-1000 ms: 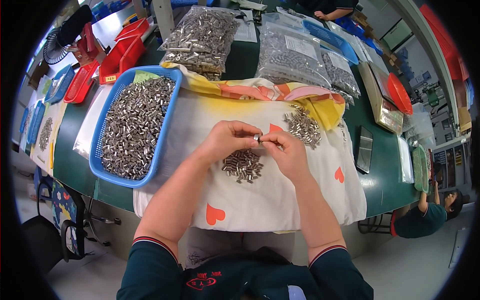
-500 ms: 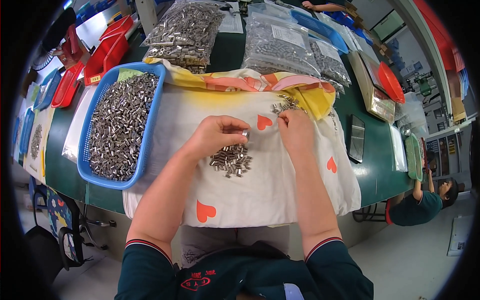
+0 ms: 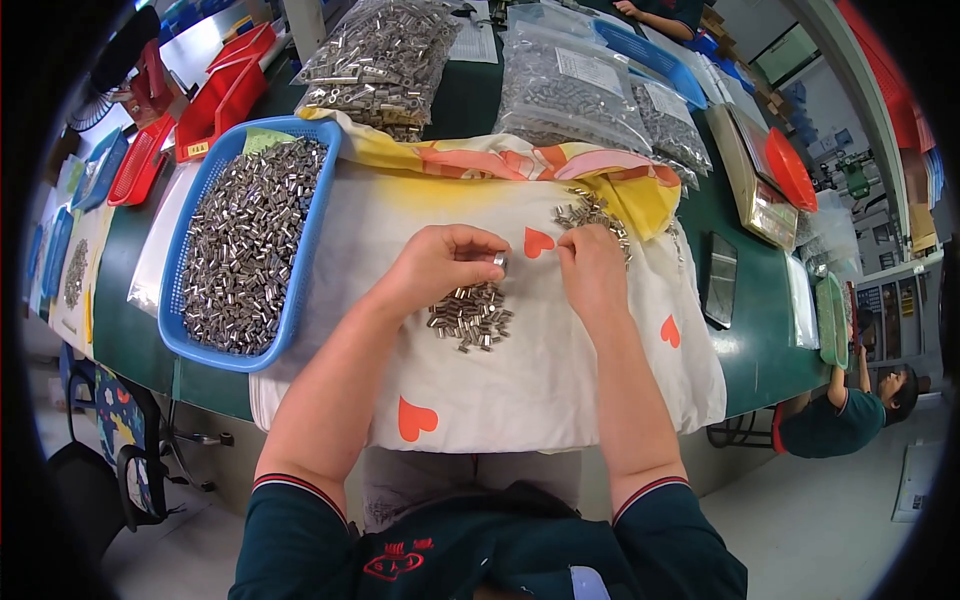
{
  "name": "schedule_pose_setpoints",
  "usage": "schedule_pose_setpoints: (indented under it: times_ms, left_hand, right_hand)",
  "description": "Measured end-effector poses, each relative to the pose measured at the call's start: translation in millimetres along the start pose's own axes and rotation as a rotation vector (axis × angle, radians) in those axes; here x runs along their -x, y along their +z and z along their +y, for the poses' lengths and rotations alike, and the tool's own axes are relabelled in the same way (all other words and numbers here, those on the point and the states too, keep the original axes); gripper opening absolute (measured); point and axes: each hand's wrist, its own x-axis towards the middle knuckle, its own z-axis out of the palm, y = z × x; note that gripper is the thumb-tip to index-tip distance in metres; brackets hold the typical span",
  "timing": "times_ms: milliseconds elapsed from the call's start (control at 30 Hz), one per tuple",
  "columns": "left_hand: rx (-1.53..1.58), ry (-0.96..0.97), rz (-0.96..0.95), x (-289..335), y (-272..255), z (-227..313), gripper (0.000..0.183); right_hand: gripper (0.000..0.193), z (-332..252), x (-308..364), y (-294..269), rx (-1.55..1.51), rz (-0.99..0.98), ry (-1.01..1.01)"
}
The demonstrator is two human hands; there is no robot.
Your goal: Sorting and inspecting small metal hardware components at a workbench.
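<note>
My left hand [image 3: 448, 262] pinches a short shiny metal sleeve [image 3: 501, 261] between thumb and fingers. Just below it, a small pile of metal sleeves [image 3: 472, 320] lies on a white cloth [image 3: 520, 400] printed with red hearts. My right hand [image 3: 596, 265] is a little to the right, its thumb and fingers pressed together; whatever they may hold is too small or hidden. Directly beyond that hand, a second pile of metal pieces [image 3: 588, 208] rests near the cloth's yellow folded edge [image 3: 635, 203].
On the left stands a blue plastic basket [image 3: 168, 318] full of metal sleeves. Large clear bags of metal parts [image 3: 378, 60] line the back, with red bins [image 3: 222, 105] at far left. A phone [image 3: 720, 280] and a scale [image 3: 748, 185] lie right. Another person [image 3: 840, 420] sits at far right.
My right hand has drawn slightly nearer, uncovering more of the far pile. My left hand keeps its pinch on the metal sleeve. The whole view has shifted slightly.
</note>
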Motion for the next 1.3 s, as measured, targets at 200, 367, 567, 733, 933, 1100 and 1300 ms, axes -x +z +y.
schedule_pose_setpoints:
  times_ms: [200, 367, 567, 733, 933, 1100, 1300]
  left_hand:
    - [0.118, 0.006, -0.018, -1.7, -5.0, -4.4, 0.027]
    - [0.069, 0.021, -0.020, -1.7, -2.4, -2.7, 0.026]
    - [0.027, 0.043, 0.028, 0.4, 0.8, 2.5, 0.026]
    - [0.015, 0.007, -0.020, 1.9, -0.9, 3.6, 0.025]
    - [-0.081, -0.010, -0.020, 2.7, -0.7, 7.1, 0.024]
    - [-0.072, -0.015, -0.026, 0.3, -2.3, 3.2, 0.024]
    - [0.016, 0.016, 0.022, -0.3, -4.3, 2.1, 0.022]
  right_hand:
    - [0.007, -42.2, 4.0, -22.5, -0.831, -0.233, 0.141]
    - [0.009, -46.7, 8.3, -19.7, -0.785, -0.220, 0.134]
    - [0.010, -50.2, 11.0, -12.0, -0.552, -0.069, -0.048]
    - [0.011, -45.5, 7.4, -25.7, -0.669, -0.269, 0.073]
    - [0.011, -20.3, -6.4, -21.8, -0.647, -0.193, 0.126]
    - [0.007, 6.6, -33.2, 2.1, -0.003, -0.137, -0.051]
    - [0.006, 5.1, -33.4, 7.6, -0.032, -0.216, 0.010]
